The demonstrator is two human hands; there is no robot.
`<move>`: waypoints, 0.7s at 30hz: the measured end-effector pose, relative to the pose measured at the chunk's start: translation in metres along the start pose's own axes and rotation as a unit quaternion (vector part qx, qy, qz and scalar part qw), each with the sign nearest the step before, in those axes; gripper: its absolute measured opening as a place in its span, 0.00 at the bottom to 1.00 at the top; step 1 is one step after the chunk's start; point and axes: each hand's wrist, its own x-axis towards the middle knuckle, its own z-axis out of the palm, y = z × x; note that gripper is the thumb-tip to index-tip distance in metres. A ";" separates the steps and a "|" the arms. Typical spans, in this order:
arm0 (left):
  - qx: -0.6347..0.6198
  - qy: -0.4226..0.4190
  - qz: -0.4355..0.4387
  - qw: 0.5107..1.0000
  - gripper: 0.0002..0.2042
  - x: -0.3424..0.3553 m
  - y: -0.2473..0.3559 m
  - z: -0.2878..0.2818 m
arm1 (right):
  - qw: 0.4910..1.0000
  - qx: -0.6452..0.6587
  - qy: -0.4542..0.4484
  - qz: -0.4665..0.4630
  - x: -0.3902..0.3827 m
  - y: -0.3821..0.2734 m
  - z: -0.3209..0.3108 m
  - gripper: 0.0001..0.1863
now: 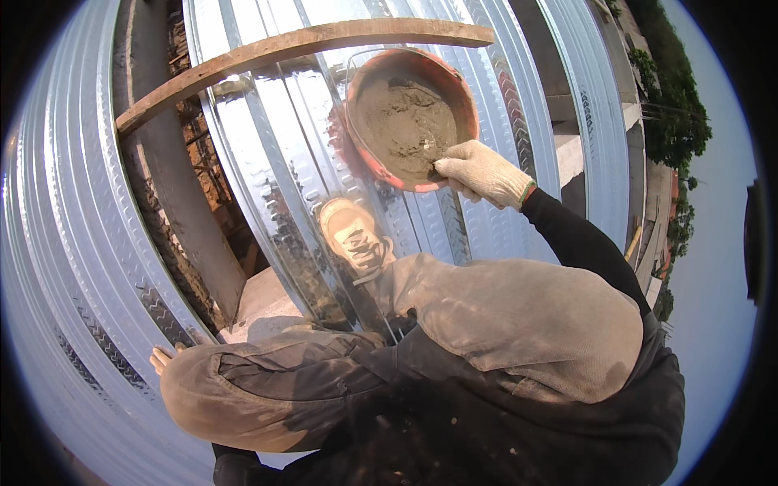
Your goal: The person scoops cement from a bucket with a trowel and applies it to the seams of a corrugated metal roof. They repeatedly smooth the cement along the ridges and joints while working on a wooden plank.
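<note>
My right hand [486, 174], in a cream knit glove, is closed at the near right rim of a round reddish bucket [468, 89]. Its thumb reaches over the grey wet mortar [405, 125] inside; whatever the fingers hold is hidden by the glove. The bucket stands upright on shiny corrugated metal decking [308, 138], its thin wire handle lying at the far left rim. Past my left knee, only the fingers of my left hand [162, 357] show, stretched out over the decking with nothing visible in them.
A long wooden board [308, 39] lies across the decking behind the bucket, bridging a gap on the left. Inside that gap are a concrete beam [174, 170] and reddish rubble. My shoe [350, 231] rests just before the bucket. Another opening and trees [677, 105] are at the right.
</note>
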 end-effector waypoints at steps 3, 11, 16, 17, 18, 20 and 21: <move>0.001 -0.003 0.006 1.000 0.38 0.003 0.000 -0.003 | 0.997 0.075 -0.005 0.004 -0.011 0.015 -0.002 0.20; -0.008 -0.014 0.011 1.000 0.38 0.000 0.011 0.003 | 0.989 0.147 0.034 -0.007 -0.034 0.033 -0.018 0.20; -0.018 -0.020 -0.002 1.000 0.38 -0.008 -0.002 -0.009 | 0.994 0.067 0.073 -0.053 -0.038 0.002 -0.032 0.20; -0.026 -0.027 -0.002 0.999 0.38 -0.010 0.003 -0.009 | 0.993 0.044 0.084 -0.067 -0.044 -0.005 -0.036 0.20; -0.027 -0.032 0.008 0.999 0.38 -0.004 0.010 -0.018 | 0.995 0.022 0.088 -0.052 -0.050 -0.008 -0.041 0.21; -0.027 -0.024 0.008 0.999 0.38 -0.007 0.012 -0.018 | 0.988 0.024 0.107 -0.108 -0.058 -0.027 -0.041 0.24; -0.023 0.006 0.013 1.000 0.38 -0.009 0.006 -0.015 | 0.985 0.001 0.101 -0.138 -0.052 -0.030 -0.043 0.26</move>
